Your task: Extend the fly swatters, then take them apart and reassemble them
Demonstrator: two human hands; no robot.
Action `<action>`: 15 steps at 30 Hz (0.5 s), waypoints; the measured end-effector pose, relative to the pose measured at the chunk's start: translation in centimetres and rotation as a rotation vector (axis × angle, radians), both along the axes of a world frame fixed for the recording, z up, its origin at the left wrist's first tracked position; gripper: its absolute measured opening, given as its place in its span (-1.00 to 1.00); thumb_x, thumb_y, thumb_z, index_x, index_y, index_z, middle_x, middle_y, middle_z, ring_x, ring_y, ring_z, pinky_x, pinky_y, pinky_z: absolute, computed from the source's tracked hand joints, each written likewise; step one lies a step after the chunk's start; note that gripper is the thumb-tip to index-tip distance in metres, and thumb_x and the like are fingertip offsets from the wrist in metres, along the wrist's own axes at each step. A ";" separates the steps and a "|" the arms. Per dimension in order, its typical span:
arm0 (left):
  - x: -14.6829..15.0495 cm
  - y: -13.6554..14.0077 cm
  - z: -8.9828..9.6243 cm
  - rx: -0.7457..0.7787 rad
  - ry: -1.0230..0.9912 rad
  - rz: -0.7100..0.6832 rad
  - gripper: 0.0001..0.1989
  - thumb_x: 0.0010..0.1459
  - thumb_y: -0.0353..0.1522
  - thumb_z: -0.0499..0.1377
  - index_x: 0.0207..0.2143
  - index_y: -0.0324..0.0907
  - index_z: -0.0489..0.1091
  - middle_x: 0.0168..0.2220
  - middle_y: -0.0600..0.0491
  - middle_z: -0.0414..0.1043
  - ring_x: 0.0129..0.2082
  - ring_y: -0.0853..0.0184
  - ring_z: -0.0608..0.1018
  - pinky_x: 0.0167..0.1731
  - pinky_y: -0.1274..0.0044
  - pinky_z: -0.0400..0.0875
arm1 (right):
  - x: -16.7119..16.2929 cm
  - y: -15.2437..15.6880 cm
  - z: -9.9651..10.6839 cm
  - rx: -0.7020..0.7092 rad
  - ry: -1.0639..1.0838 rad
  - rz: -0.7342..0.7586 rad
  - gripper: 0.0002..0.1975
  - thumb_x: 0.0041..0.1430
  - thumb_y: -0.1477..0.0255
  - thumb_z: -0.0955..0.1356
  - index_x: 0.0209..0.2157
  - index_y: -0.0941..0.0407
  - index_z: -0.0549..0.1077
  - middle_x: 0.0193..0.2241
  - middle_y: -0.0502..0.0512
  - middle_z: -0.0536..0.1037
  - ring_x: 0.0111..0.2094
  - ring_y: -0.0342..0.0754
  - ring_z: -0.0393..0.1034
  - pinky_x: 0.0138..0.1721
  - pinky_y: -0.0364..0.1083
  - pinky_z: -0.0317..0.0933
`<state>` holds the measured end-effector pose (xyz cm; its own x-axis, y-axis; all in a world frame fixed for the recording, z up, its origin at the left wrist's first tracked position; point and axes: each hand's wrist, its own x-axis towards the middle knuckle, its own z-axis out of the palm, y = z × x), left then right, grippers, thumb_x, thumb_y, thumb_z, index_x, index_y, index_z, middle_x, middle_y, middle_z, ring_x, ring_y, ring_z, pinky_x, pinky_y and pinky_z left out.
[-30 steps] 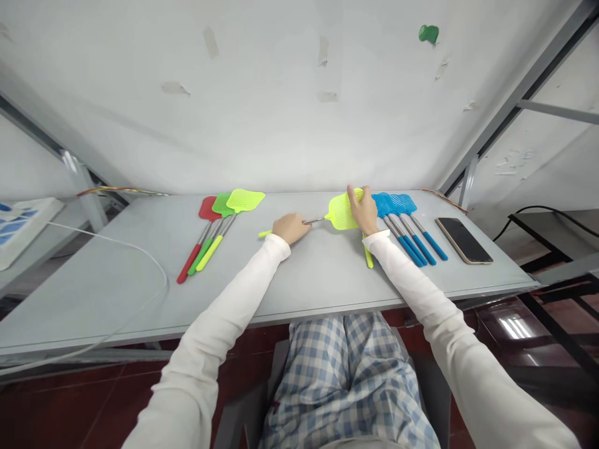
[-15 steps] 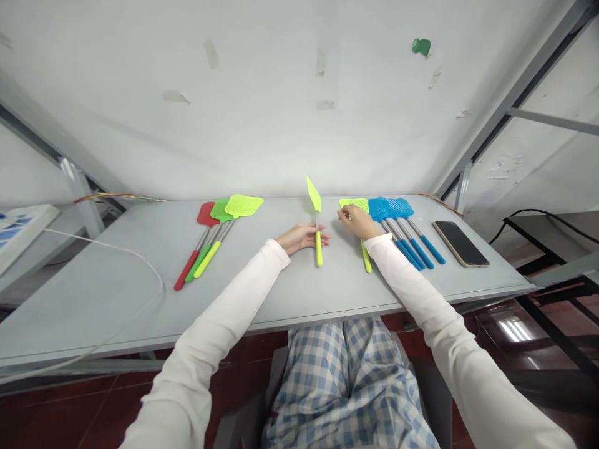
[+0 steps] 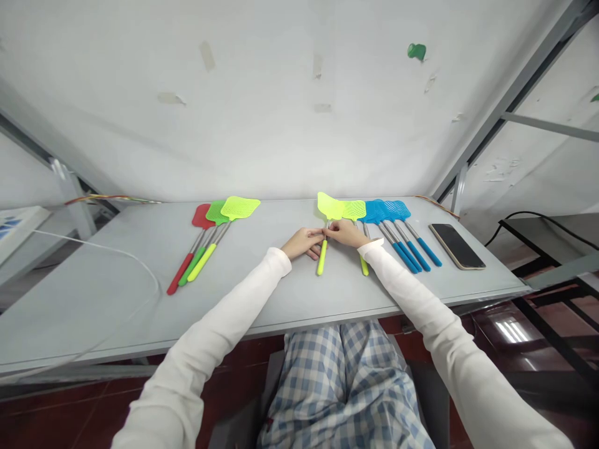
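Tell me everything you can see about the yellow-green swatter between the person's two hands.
The swatter has a broad, flat yellow-green head that looks like plastic, a slim, metallic-looking grey shaft and a matching straight handle. Its head points toward the wall, its handle toward the person. The left hand and right hand meet at the shaft, their fingers partly hiding it. Its head borders or overlaps another yellow-green swatter's head; contact there is unclear.
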<state>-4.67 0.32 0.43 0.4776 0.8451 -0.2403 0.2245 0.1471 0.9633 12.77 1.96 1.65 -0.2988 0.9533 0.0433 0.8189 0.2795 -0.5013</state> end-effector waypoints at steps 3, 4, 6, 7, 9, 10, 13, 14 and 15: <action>-0.3 0.2 -0.1 0.119 0.110 0.079 -0.72 0.18 -0.31 0.12 -0.10 -0.24 0.43 -0.43 0.05 0.47 -0.56 0.45 0.52 -0.61 0.66 0.40 | 0.2 0.1 0.1 0.003 -0.004 -0.057 -0.66 0.17 0.26 0.27 -0.62 0.12 0.33 -0.57 -0.01 0.45 -0.49 -0.18 0.26 -0.43 -0.19 0.02; -0.4 0.3 0.0 0.159 0.144 0.107 -0.74 0.18 -0.32 0.10 -0.11 -0.23 0.44 -0.45 0.07 0.44 -0.58 0.46 0.51 -0.64 0.67 0.36 | 0.2 0.2 0.0 0.003 -0.009 -0.073 -0.67 0.17 0.29 0.27 -0.62 0.12 0.34 -0.57 -0.01 0.45 -0.50 -0.18 0.25 -0.44 -0.19 0.02; -0.9 0.3 0.4 0.214 0.199 0.154 -0.74 0.19 -0.33 0.06 -0.14 -0.22 0.45 -0.47 0.08 0.41 -0.61 0.46 0.51 -0.68 0.67 0.29 | 0.4 0.3 -0.1 0.003 -0.019 -0.081 -0.71 0.16 0.33 0.26 -0.60 0.12 0.35 -0.56 -0.01 0.46 -0.50 -0.18 0.25 -0.44 -0.19 0.02; -1.1 0.2 0.7 0.237 0.222 0.167 -0.74 0.19 -0.33 0.05 -0.15 -0.21 0.46 -0.47 0.08 0.41 -0.62 0.46 0.50 -0.69 0.66 0.26 | 0.4 0.4 -0.2 0.007 -0.023 -0.078 -0.71 0.17 0.33 0.25 -0.59 0.12 0.37 -0.54 0.00 0.47 -0.48 -0.17 0.26 -0.43 -0.19 0.02; -1.5 0.1 1.2 0.282 0.245 0.163 -0.75 0.18 -0.33 0.05 -0.19 -0.20 0.47 -0.48 0.08 0.43 -0.64 0.47 0.48 -0.68 0.65 0.26 | 0.4 0.6 -0.4 0.011 -0.031 -0.078 -0.67 0.22 0.27 0.24 -0.55 0.12 0.40 -0.50 0.03 0.50 -0.45 -0.16 0.31 -0.40 -0.18 0.05; -1.7 0.0 1.3 0.306 0.241 0.141 -0.76 0.16 -0.33 0.06 -0.20 -0.20 0.47 -0.48 0.07 0.45 -0.64 0.48 0.47 -0.66 0.65 0.27 | 0.3 0.7 -0.5 0.008 -0.036 -0.084 -0.63 0.25 0.21 0.22 -0.54 0.12 0.41 -0.49 0.04 0.52 -0.44 -0.14 0.33 -0.39 -0.18 0.06; -1.7 -0.5 1.5 0.349 0.163 0.035 -0.78 0.15 -0.30 0.06 -0.22 -0.18 0.43 -0.45 0.05 0.51 -0.63 0.48 0.44 -0.62 0.64 0.28 | 0.2 0.8 -0.8 -0.004 -0.058 -0.104 -0.55 0.27 0.12 0.19 -0.50 0.12 0.44 -0.46 0.08 0.55 -0.41 -0.12 0.38 -0.37 -0.17 0.08; -1.6 -0.7 1.4 0.353 0.135 0.008 -0.78 0.17 -0.29 0.04 -0.22 -0.17 0.40 -0.46 0.05 0.52 -0.63 0.47 0.43 -0.62 0.63 0.27 | 0.1 0.8 -0.8 0.003 -0.066 -0.110 -0.58 0.26 0.12 0.21 -0.48 0.12 0.44 -0.44 0.09 0.56 -0.39 -0.12 0.40 -0.37 -0.18 0.08; -1.5 -0.9 1.3 0.368 0.122 -0.002 -0.79 0.19 -0.29 0.00 -0.22 -0.16 0.37 -0.49 0.06 0.51 -0.64 0.46 0.42 -0.61 0.63 0.26 | 0.1 0.8 -0.9 0.014 -0.073 -0.115 -0.62 0.24 0.14 0.24 -0.45 0.12 0.45 -0.41 0.09 0.57 -0.37 -0.11 0.41 -0.36 -0.18 0.08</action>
<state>-6.17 -0.53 1.72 0.4664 0.8843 0.0234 0.3406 -0.2039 0.9178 12.90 2.76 0.78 -0.1900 0.9810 0.0390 0.8803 0.1878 -0.4356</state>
